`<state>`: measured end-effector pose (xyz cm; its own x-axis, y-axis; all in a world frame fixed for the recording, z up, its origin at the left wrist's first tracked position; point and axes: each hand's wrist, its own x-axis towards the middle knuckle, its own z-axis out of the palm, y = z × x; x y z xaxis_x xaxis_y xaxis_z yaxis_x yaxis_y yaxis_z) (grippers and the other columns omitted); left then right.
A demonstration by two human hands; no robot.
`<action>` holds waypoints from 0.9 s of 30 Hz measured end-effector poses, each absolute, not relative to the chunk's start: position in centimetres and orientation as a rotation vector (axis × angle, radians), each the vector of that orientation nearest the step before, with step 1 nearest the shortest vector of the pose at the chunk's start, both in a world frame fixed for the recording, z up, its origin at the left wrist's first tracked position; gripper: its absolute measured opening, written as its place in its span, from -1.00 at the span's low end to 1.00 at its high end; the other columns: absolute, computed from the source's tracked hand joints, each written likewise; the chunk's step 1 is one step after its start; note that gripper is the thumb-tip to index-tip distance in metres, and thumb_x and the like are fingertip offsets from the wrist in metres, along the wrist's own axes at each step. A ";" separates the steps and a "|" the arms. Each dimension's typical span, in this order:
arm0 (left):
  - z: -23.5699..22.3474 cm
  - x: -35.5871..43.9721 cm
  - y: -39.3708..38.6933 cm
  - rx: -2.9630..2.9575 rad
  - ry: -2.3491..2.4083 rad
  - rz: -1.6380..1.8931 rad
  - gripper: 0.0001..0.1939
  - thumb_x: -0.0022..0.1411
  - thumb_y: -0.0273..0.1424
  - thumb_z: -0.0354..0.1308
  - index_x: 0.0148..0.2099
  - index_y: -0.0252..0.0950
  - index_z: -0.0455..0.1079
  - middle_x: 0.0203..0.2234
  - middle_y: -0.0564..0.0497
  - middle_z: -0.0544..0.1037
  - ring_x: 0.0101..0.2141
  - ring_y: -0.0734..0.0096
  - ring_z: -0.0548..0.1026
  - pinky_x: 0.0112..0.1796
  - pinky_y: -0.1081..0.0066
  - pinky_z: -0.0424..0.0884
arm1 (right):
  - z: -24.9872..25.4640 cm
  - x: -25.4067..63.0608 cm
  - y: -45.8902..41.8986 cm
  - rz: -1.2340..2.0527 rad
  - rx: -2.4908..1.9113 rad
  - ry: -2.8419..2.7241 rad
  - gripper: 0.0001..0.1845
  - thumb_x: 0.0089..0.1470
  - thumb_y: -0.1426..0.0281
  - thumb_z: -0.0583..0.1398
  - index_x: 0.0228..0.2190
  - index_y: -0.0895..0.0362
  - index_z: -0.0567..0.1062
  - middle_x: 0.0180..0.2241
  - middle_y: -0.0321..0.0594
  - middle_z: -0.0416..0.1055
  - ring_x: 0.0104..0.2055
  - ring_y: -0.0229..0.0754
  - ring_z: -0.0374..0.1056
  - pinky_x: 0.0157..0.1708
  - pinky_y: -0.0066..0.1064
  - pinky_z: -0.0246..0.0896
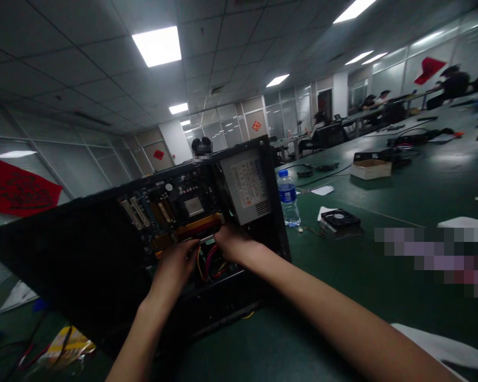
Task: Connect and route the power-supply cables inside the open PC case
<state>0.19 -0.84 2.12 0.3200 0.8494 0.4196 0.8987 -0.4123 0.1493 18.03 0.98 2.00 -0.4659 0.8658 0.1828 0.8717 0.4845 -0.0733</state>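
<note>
A black computer case [231, 302] stands tilted on the table with its inside facing me. Within it sit a motherboard [175, 191] and a silver power supply [244, 185]. Both hands reach in at the orange and yellow memory slots [199, 227]. My left hand [173, 265] is closed, its fingertips pinching the left end of a thin strip that looks like a RAM stick [207, 240]. At the other end my right hand [233, 244] is closed on it too. Whether the stick is seated in a slot cannot be made out. Coloured cables [210, 262] hang just below.
Right of the case stand a water bottle [288, 199] and a black cooling fan [341, 220]. Farther back lies a small open box [371, 168] near cables. A yellow packet [69, 342] lies at lower left. Several people sit at far desks.
</note>
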 end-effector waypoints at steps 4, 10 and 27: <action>2.0 0.3 -0.6 -2.470 -1.696 -0.722 -0.65 0.24 -0.38 0.02 0.00 -0.23 0.52 -0.10 -0.06 0.61 -0.06 0.16 0.54 -0.01 0.26 0.41 | 1.9 17.8 0.7 -0.104 -1.412 -2.521 -0.68 0.03 0.52 0.23 -0.12 0.25 0.56 -0.14 0.15 0.50 -0.07 0.00 0.43 -0.11 -0.34 0.33; 2.2 0.7 -0.8 -2.434 -1.889 -0.897 -0.63 0.24 -0.26 0.02 -0.02 -0.27 0.51 -0.09 -0.07 0.60 -0.04 0.14 0.53 -0.03 0.24 0.42 | 1.8 17.8 0.6 -0.115 -1.398 -2.508 -0.71 0.04 0.55 0.19 -0.16 0.28 0.57 -0.19 0.14 0.51 -0.10 0.02 0.44 -0.16 -0.33 0.35; 2.0 0.6 -1.0 -2.329 -2.008 -0.857 -0.81 0.17 -0.39 0.08 -0.14 -0.26 0.37 -0.30 -0.05 0.61 -0.29 0.33 0.58 -0.34 0.44 0.37 | 1.8 18.0 0.6 -0.131 -1.368 -2.503 -0.69 0.03 0.56 0.17 -0.16 0.28 0.56 -0.19 0.13 0.50 -0.08 0.04 0.42 -0.17 -0.32 0.35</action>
